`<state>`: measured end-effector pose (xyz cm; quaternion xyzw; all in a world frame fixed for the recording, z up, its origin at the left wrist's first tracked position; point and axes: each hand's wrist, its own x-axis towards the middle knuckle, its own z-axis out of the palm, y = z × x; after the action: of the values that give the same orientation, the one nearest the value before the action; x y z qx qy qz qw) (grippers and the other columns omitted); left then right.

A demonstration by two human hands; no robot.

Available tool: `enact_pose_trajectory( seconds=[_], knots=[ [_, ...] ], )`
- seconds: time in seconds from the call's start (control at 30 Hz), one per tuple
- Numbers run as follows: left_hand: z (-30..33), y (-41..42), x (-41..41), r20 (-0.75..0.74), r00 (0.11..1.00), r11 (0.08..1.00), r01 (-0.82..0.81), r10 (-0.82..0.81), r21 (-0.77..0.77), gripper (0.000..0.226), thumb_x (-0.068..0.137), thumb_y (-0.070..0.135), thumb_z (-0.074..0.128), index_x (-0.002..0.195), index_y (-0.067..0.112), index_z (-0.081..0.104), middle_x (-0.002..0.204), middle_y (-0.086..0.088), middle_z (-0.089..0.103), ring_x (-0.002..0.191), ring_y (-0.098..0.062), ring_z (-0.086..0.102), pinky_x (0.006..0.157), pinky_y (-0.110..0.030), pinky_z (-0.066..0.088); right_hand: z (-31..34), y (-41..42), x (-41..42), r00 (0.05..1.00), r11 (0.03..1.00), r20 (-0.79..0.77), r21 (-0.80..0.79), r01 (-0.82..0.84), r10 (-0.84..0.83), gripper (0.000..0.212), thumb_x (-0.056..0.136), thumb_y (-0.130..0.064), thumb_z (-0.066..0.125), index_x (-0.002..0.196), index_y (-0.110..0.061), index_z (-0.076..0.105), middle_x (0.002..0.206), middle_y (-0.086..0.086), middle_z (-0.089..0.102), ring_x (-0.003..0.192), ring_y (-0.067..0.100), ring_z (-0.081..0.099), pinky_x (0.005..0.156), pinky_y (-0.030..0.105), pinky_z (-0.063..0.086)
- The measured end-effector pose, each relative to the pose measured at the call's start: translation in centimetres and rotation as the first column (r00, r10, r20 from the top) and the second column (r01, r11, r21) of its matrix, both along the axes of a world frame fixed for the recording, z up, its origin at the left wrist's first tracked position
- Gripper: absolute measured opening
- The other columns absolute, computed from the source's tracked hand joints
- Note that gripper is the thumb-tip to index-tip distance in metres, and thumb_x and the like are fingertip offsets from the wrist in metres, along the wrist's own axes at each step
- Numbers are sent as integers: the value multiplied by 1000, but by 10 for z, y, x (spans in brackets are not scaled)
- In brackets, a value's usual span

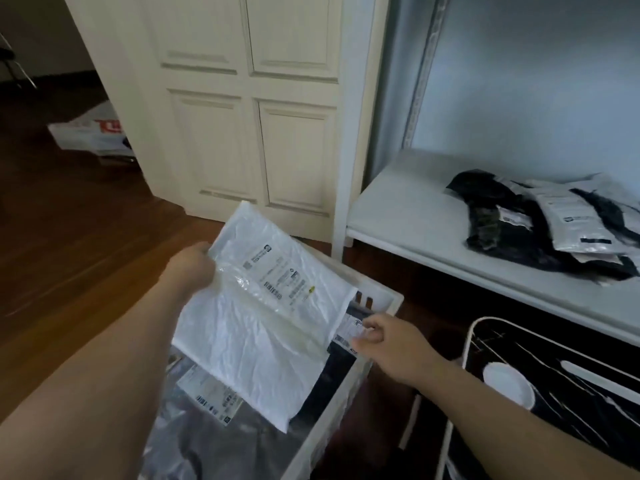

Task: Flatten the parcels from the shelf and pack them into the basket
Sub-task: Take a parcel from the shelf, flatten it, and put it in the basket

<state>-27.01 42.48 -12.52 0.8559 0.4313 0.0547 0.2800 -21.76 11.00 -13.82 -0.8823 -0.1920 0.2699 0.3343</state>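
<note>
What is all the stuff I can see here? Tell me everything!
White parcel: one, white with a label, held over the basket.
Basket: one, white, on the floor, with parcels inside.
Parcels in the basket: several, grey, clear and dark, under the white parcel.
Shelf: one, white, on the right.
Parcels on the shelf: a pile, black and white; count unclear.
Wire rack: one, white, lower right.
Door: one, cream, behind the basket.
Bag: one, white with red, on the far floor.
Floor: brown wood.
Left hand: grips the white parcel's edge.
Right hand: pinches a label in the basket.
</note>
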Motion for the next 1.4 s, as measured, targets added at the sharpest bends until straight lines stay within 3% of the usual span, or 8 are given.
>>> enact_pose_trajectory(
  seconds=[0.27, 0.43, 0.53, 0.67, 0.77, 1.1, 1.2, 1.4],
  knots=[
    [-127, 7, -50, -390, 907, 987, 155, -161, -48, 42, 95, 8, 42, 136, 17, 50, 129, -11, 59, 113, -28, 56, 96, -38, 46, -54, 51, -6, 883, 830, 154, -444, -338, 443, 48, 96, -44, 48, 135, -19, 44, 132, 2, 53, 123, 22, 50, 99, 34, 40],
    [-147, -2, -61, -660, 751, 985, 126, -16, 119, 40, 90, 9, 47, 130, 11, 51, 123, -8, 56, 112, -24, 57, 86, -34, 51, -76, 62, -9, 788, 699, 146, -576, -424, 598, 54, 95, -45, 48, 139, -16, 39, 134, 6, 50, 123, 26, 46, 105, 38, 35],
    [-146, -32, -47, -644, 763, 961, 214, -51, 177, 68, 90, 23, 49, 150, 18, 18, 154, -13, 16, 141, -34, 20, 110, -54, 30, -79, 63, -6, 748, 660, 195, -641, -393, 634, 58, 96, -46, 47, 142, -14, 34, 136, 7, 48, 127, 26, 44, 108, 38, 30],
    [-171, -78, -35, -534, 790, 943, 163, -302, -292, 122, 61, 73, 70, 144, 49, -17, 150, 0, -40, 138, -40, -32, 99, -80, 11, -80, 54, -2, 729, 658, 262, -679, -327, 633, 57, 97, -49, 41, 143, -18, 33, 142, 5, 45, 135, 24, 36, 115, 41, 21],
    [-191, -96, -48, -564, 773, 944, 136, -291, -300, 143, 45, 73, 79, 140, 49, -25, 143, 1, -50, 132, -37, -42, 93, -84, 8, -82, 47, -1, 749, 668, 250, -670, -324, 614, 61, 99, -53, 32, 149, -20, 25, 154, 4, 32, 146, 24, 18, 120, 43, 9],
    [-186, -90, -34, -524, 810, 958, 156, -263, -240, 134, 53, 71, 77, 150, 39, -11, 153, -9, -32, 140, -42, -25, 108, -72, 12, -57, 12, 13, 849, 840, 309, -482, -250, 430, 55, 98, -51, 36, 144, -19, 35, 151, 3, 34, 143, 21, 22, 117, 40, 17],
    [-143, -103, 20, -419, 856, 950, 305, -302, -62, 125, 62, 68, 73, 153, 23, 0, 159, -14, -12, 145, -39, -8, 114, -62, 15, -38, -25, 25, 869, 895, 381, -424, -141, 317, 50, 98, -47, 40, 139, -18, 42, 143, 3, 43, 136, 21, 31, 112, 39, 24],
    [-28, -191, 100, -147, 833, 830, 549, -534, 99, 80, 85, 44, 66, 149, 14, 28, 158, -11, 17, 140, -27, 31, 110, -38, 32, -14, -120, 42, 909, 897, 387, -440, 34, 155, 60, 98, -52, 38, 147, -17, 34, 154, 3, 30, 147, 19, 11, 117, 39, 14]
  ],
)
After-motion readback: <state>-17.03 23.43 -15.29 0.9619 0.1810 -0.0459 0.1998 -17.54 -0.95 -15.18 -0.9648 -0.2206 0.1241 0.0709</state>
